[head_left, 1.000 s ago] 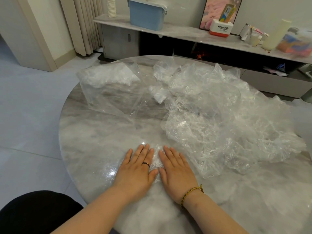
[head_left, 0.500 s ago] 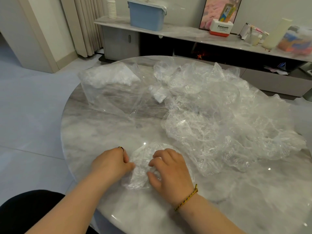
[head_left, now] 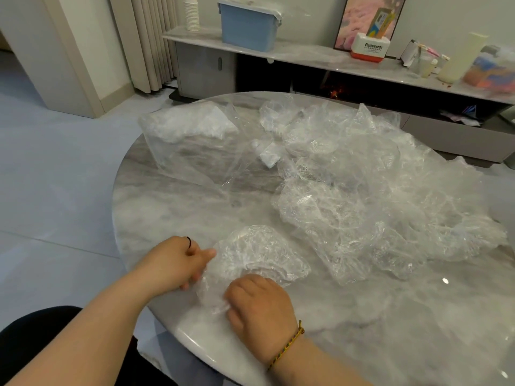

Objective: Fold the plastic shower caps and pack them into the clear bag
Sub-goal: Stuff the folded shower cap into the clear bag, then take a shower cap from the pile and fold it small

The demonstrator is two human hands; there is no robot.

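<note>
A crumpled clear plastic shower cap [head_left: 259, 254] lies near the front edge of the round marble table [head_left: 172, 207]. My left hand [head_left: 175, 260] pinches its left edge with curled fingers. My right hand [head_left: 259, 307] grips its near edge, fingers curled into the plastic. A big heap of loose shower caps [head_left: 362, 190] covers the table's right half. At the back left lies the clear bag [head_left: 192, 146], with white folded caps bunched in its far end.
A small folded white piece [head_left: 269, 157] lies between the bag and the heap. Behind the table runs a low marble shelf [head_left: 306, 54] with a blue bin [head_left: 249, 23], a stack of cups and boxes. The table edge is close to my body.
A second ago both hands pressed flat on the cap. They have since curled and taken hold of its edges, and the cap has puffed up and spread between them.
</note>
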